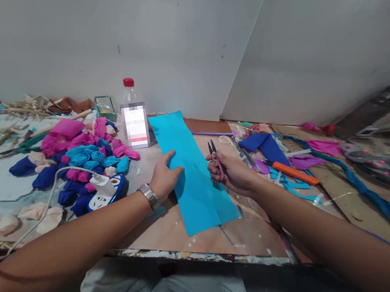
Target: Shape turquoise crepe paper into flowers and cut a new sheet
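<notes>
Standing beside sheet (194, 180): bottle (134, 118), contents unclear.

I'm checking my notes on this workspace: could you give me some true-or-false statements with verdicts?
1. The right hand holds scissors. True.
2. The silver wristband is on the right arm. False: it is on the left.
3. The bottle has a red cap. True.
4. The orange tool lies left of the blue sheet. False: it lies to the right.
5. The left hand is at the sheet's left edge. True.
</notes>
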The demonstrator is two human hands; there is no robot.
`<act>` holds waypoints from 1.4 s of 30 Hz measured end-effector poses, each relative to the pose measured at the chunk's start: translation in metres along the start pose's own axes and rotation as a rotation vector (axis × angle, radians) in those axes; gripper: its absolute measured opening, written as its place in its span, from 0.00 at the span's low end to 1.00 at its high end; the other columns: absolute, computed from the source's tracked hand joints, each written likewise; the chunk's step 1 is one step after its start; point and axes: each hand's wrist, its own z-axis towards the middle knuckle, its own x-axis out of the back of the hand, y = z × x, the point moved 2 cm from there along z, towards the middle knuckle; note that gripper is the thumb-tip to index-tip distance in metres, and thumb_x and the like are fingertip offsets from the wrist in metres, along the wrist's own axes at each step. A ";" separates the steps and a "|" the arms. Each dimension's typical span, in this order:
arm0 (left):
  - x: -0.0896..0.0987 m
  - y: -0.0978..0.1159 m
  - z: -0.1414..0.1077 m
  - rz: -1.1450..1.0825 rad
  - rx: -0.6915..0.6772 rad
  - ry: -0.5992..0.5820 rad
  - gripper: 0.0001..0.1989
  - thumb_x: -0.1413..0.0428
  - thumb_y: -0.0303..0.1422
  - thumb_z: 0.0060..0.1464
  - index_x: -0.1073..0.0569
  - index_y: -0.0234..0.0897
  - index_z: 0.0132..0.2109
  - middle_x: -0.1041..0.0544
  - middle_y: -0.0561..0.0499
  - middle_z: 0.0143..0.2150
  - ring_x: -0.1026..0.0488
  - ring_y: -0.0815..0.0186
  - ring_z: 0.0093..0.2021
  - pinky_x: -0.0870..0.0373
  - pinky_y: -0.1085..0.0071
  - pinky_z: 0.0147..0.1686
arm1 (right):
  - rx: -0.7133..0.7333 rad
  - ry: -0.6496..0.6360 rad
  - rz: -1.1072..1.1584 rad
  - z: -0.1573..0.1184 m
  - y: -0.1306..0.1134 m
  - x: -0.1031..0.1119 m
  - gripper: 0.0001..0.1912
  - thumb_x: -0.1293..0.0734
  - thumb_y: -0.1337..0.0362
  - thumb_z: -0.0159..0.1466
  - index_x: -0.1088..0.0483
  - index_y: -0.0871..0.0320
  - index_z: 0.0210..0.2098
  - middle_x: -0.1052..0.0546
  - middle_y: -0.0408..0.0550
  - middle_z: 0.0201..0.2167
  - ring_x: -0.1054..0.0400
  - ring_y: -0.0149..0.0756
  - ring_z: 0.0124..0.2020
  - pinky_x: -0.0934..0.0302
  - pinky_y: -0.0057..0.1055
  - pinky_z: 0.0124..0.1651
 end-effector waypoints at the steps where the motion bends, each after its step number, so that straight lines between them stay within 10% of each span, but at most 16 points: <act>1: 0.000 -0.001 0.000 0.012 -0.011 -0.001 0.37 0.37 0.29 0.51 0.34 0.37 0.67 0.33 0.40 0.69 0.34 0.51 0.66 0.37 0.57 0.64 | -0.008 0.017 -0.017 -0.003 0.003 0.000 0.21 0.38 0.44 0.69 0.34 0.57 0.43 0.28 0.40 0.22 0.37 0.29 0.20 0.43 0.24 0.24; 9: 0.000 -0.003 0.002 -0.057 -0.005 0.002 0.26 0.39 0.33 0.54 0.29 0.40 0.61 0.24 0.43 0.57 0.25 0.57 0.49 0.26 0.58 0.50 | -0.106 -0.308 0.094 -0.030 0.007 -0.004 0.21 0.31 0.47 0.66 0.32 0.60 0.43 0.20 0.49 0.33 0.25 0.32 0.25 0.39 0.22 0.18; 21: 0.002 0.012 0.000 -0.080 0.018 0.035 0.40 0.33 0.28 0.46 0.34 0.37 0.66 0.32 0.39 0.67 0.32 0.50 0.64 0.33 0.53 0.63 | -0.499 -0.970 0.217 -0.086 0.050 -0.002 0.24 0.23 0.53 0.59 0.25 0.68 0.42 0.19 0.51 0.30 0.22 0.33 0.27 0.29 0.24 0.30; 30: 0.007 0.012 0.005 -0.171 0.050 0.088 0.34 0.32 0.33 0.47 0.29 0.36 0.62 0.31 0.40 0.67 0.32 0.49 0.65 0.31 0.55 0.62 | -0.637 -0.889 0.162 -0.097 0.053 -0.009 0.23 0.22 0.53 0.57 0.27 0.64 0.41 0.19 0.51 0.32 0.20 0.37 0.33 0.28 0.27 0.32; 42: -0.003 0.011 -0.005 -0.345 -0.127 -0.087 0.42 0.34 0.30 0.47 0.39 0.51 0.68 0.34 0.49 0.68 0.32 0.54 0.62 0.27 0.59 0.57 | -0.298 -0.422 0.179 -0.092 0.045 -0.009 0.18 0.27 0.54 0.65 0.29 0.60 0.47 0.22 0.53 0.44 0.22 0.40 0.41 0.27 0.36 0.40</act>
